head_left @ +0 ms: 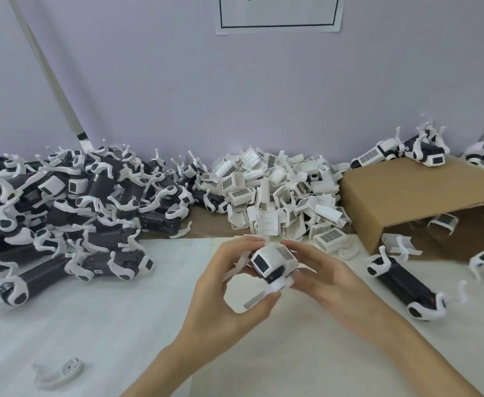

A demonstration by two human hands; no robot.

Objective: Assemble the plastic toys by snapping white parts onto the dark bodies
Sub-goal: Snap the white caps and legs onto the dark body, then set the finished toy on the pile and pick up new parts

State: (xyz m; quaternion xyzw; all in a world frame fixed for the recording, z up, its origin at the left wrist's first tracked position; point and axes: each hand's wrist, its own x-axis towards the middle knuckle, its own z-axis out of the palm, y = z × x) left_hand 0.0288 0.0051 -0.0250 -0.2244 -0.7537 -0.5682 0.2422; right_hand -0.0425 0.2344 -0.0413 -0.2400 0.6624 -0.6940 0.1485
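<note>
Both my hands hold one toy [273,262] above the white mat, its white head cap with a dark window facing me. My left hand [229,293] curls round its left side, thumb under a white leg piece. From the right, my right hand [321,276] grips it with fingers wrapped over the white shell. The dark body is mostly hidden between my hands. A heap of loose white shell parts [278,193] lies behind my hands. A big pile of dark bodies with white legs [71,202] fills the left.
A tipped cardboard box [418,196] lies at the right with toys [401,150] on top and white parts inside. One dark toy [401,285] lies right of my hands. A loose white leg piece [60,373] lies on the white mat [120,325] at the front left.
</note>
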